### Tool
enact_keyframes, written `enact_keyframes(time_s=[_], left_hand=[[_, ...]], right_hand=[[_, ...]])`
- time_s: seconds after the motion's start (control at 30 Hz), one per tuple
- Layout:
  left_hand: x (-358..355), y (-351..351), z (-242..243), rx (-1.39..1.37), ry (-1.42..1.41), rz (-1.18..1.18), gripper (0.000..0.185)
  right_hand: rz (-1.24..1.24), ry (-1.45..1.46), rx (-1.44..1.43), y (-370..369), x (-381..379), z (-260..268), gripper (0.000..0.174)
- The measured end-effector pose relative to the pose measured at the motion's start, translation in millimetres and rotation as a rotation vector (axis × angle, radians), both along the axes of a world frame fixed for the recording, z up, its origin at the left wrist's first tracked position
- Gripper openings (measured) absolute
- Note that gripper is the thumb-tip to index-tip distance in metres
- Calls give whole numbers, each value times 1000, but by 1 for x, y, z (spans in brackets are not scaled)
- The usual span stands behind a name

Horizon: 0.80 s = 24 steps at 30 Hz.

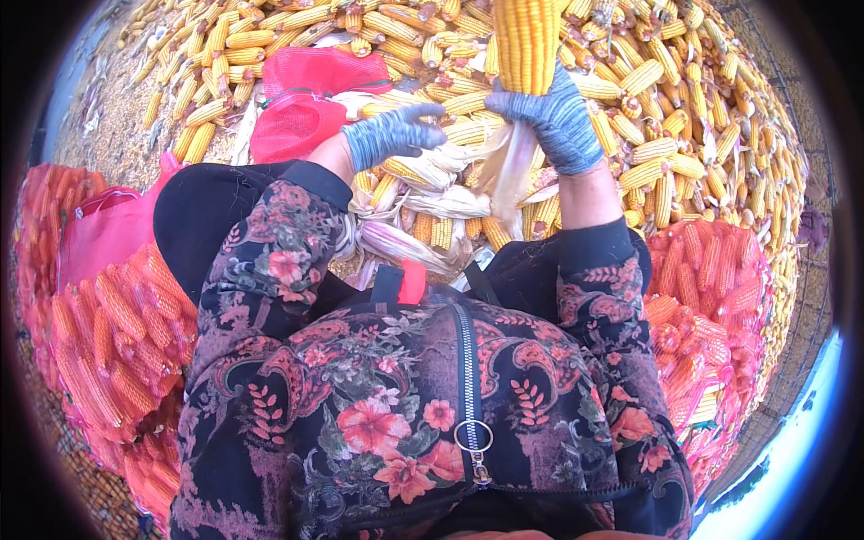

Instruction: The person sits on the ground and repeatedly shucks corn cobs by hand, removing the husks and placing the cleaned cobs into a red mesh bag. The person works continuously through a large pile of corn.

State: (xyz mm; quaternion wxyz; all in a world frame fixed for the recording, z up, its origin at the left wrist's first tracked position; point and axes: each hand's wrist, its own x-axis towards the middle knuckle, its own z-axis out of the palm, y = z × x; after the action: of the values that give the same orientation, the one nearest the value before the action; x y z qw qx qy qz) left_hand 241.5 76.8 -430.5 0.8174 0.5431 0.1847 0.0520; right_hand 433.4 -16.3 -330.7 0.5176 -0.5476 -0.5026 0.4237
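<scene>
My right hand (563,125), in a grey-blue knit glove, grips an ear of corn (528,47) near its lower end. The ear stands upright with bare yellow kernels, and its top runs out of the picture. Pale husk leaves (516,165) hang below that hand. To the left, my left hand (395,135) wears a matching glove and hovers over the corn with its fingers apart and nothing in them. Close by it lies a red mesh sack (304,128), slack and folded. Under both hands are loose husks (449,204) among ears of corn.
A large heap of husked corn ears (668,142) spreads ahead and to the right. Mesh sacks filled with corn stand at my left (121,337) and at my right (709,283). Loose kernels (125,145) cover the ground at the far left.
</scene>
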Motion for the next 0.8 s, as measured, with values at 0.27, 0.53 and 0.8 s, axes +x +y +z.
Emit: enact_keyframes(time_s=[0.27,0.53,0.8], left_hand=[[-40,-43,69,-503,0,-68,63],[-30,-19,44,528,111,-229,91],[-56,-48,71,-672,158,-155,47]], right_hand=[[253,-1186,495,-5,-33,-12,47],[423,-1299,442,-10,-40,-32,60],[257,-959,221,-27,-43,-57,39]])
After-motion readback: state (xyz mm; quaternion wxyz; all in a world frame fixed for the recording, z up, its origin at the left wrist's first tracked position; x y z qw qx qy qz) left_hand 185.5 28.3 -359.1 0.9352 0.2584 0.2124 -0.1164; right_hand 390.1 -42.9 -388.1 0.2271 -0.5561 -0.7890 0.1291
